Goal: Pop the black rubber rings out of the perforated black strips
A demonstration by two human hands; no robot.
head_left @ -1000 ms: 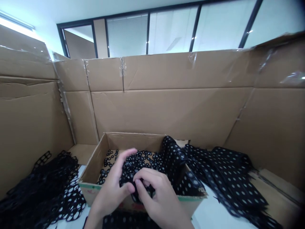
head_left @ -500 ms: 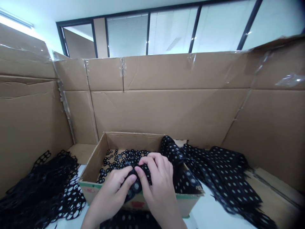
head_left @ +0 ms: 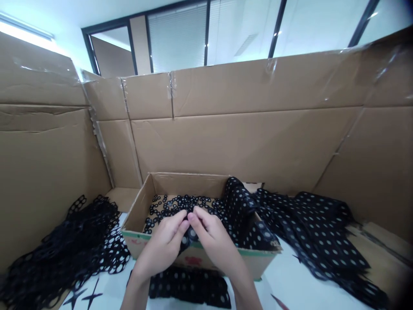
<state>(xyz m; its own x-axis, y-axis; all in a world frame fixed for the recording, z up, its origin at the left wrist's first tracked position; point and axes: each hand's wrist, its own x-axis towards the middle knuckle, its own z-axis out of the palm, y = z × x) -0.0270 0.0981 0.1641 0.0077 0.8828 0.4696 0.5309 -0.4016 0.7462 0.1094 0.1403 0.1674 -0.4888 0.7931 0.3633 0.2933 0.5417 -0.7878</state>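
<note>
Piece point(head_left: 186, 243): pinched by fingers of left hand point(head_left: 164, 246) and right hand point(head_left: 213, 241) over the box point(head_left: 140, 210), six o'clock side, presumably so it catches loose rings point(head_left: 176, 202). Mesh point(head_left: 80, 241), nine o'clock; sheets point(head_left: 309, 232), three o'clock: set apart, perhaps against mixing.

Tall corrugated cardboard panels point(head_left: 245, 142) stand behind and on both sides of a white tabletop point(head_left: 287, 275), with clear packing tape point(head_left: 271, 65) shining near their top edges. Above them run dark-framed windows point(head_left: 241, 32), one showing a slatted blind point(head_left: 179, 38), and a bright light fixture point(head_left: 26, 35) at upper left. Dark star-like shapes point(head_left: 92, 296) show on the tabletop at lower left; a slim reddish pointed object point(head_left: 280, 302) lies at lower right, partly out of view.
</note>
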